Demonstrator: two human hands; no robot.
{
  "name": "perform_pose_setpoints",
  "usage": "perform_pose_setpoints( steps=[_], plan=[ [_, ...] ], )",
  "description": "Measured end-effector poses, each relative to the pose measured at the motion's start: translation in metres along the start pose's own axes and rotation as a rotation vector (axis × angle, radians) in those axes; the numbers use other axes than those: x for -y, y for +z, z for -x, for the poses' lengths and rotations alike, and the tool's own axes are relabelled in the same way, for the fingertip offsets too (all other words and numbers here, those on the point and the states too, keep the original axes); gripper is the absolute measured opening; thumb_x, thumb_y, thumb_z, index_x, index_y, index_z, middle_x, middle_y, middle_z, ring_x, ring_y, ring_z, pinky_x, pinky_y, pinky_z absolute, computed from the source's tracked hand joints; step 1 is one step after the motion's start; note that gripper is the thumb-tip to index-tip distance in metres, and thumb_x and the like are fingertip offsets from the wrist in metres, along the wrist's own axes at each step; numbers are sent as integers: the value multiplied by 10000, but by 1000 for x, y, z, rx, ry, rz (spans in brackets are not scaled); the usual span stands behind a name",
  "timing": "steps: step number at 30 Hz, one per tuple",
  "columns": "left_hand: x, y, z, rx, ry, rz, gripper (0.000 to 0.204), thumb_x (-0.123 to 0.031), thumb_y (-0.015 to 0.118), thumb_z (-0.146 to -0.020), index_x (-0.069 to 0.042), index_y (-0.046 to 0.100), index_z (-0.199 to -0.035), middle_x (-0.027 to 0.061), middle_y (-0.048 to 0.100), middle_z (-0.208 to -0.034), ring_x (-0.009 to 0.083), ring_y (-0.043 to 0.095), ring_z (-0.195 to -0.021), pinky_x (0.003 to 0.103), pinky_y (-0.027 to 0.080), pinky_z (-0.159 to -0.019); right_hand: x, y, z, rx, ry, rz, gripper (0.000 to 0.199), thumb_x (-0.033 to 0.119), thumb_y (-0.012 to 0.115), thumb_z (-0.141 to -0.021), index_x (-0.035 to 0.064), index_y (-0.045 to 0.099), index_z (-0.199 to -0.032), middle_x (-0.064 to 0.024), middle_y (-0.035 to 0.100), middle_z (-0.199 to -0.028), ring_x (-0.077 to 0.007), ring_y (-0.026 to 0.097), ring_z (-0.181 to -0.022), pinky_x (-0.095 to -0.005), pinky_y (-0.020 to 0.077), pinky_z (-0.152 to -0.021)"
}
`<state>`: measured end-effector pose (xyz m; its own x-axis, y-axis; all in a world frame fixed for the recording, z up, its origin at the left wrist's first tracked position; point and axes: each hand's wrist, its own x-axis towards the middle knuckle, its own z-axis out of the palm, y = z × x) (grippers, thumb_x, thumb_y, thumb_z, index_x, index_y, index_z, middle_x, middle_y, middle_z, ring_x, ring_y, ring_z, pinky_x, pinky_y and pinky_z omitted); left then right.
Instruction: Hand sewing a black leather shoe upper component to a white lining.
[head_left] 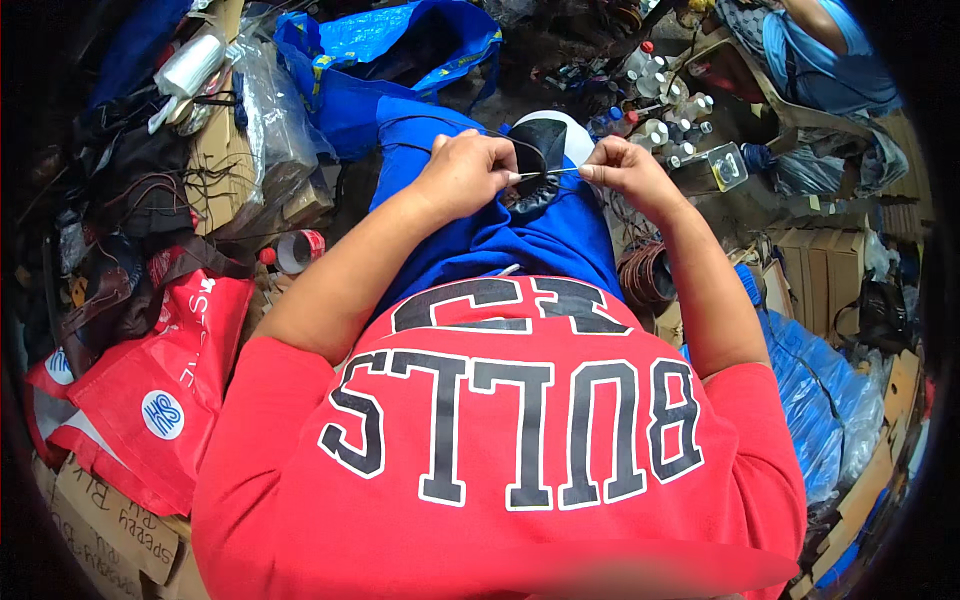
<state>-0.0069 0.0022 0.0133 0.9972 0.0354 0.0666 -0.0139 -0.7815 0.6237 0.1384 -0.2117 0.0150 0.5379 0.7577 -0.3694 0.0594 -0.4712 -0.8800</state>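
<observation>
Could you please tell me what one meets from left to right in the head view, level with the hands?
Tan cardboard strip, left hand, shiny black gathered piece, right hand, clear square container, crumpled translucent plastic bag.

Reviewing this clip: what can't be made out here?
Head view:
Thin, pale, stick-like item: too small to tell whether one piece or two; left hand and right hand hide its ends.
Shiny black, gathered item between the hands: underside faces away from the camera.
Open blue plastic bag: contents too dark to identify.
Person in light-blue clothing: cut off at the dark fisheye rim.
</observation>
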Motion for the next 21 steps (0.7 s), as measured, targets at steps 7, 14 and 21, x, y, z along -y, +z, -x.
perform_pose_setpoints(
  steps=[7, 14, 21],
  plan=[
    [1, 5, -9, 161, -108, 237, 112, -69, 574, -803, -33, 617, -901, 129, 642, -767, 242, 638, -722, 330, 490, -650, 3, 9, 41, 24, 45, -107, 283, 246, 723, -787, 10, 639, -921, -10, 612, -814, -89, 547, -761, -240, 443, -724],
    [-13, -3, -13, 167, -13, 31, 155, -151, 538, -830, -77, 647, -911, 143, 666, -848, 311, 639, -817, 402, 494, -735, 21, 13, 54, 91, 166, 37, 211, 238, 654, -834, 29, 639, -862, 7, 605, -823, -66, 526, -798, -228, 416, -740],
    [-16, -1, -15, 142, 153, -91, 131, -123, 545, -830, -61, 614, -923, 171, 639, -795, 348, 622, -762, 418, 485, -663, 8, -48, 0, -207, -243, 655, 177, 253, 600, -847, 92, 636, -913, -65, 588, -929, -220, 579, -901, -339, 455, -756]
  ],
)
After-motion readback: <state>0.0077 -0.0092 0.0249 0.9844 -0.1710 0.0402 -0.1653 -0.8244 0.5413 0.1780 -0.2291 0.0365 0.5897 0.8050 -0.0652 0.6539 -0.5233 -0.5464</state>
